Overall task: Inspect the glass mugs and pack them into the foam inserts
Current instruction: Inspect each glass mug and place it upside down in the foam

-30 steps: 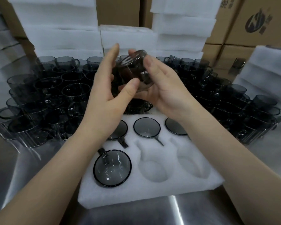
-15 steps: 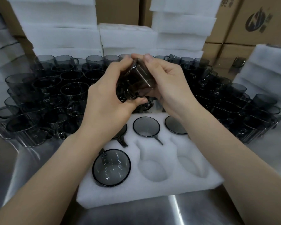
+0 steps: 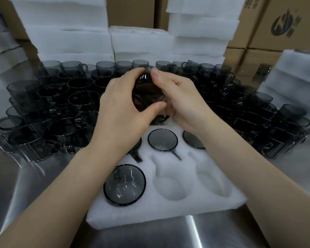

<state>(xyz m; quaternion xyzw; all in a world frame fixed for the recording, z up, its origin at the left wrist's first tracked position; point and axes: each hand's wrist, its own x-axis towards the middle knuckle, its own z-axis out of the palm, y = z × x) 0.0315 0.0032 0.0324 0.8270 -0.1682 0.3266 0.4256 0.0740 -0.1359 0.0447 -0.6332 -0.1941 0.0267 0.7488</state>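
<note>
A smoky grey glass mug [image 3: 147,90] is held up above the far edge of the white foam insert [image 3: 168,210]. My left hand [image 3: 122,111] grips it from the left, thumb under it and fingers over the top. My right hand [image 3: 183,102] grips it from the right. Both hands cover most of the mug. In the insert, several pockets hold mugs: one at the front left [image 3: 124,185] and a row of three at the back, the middle one [image 3: 162,140] in plain sight. Two front pockets [image 3: 170,188] are bare.
Many loose grey mugs crowd the steel table on the left [image 3: 52,111] and on the right [image 3: 258,119]. Stacks of white foam inserts [image 3: 70,36] stand behind them, another stack at the right [image 3: 293,77]. Cardboard boxes [image 3: 283,24] line the back.
Both hands have turned the mug between them and closed more tightly round it; the left fingers, straight a second ago, now curl over its top. The mug sits slightly lower.
</note>
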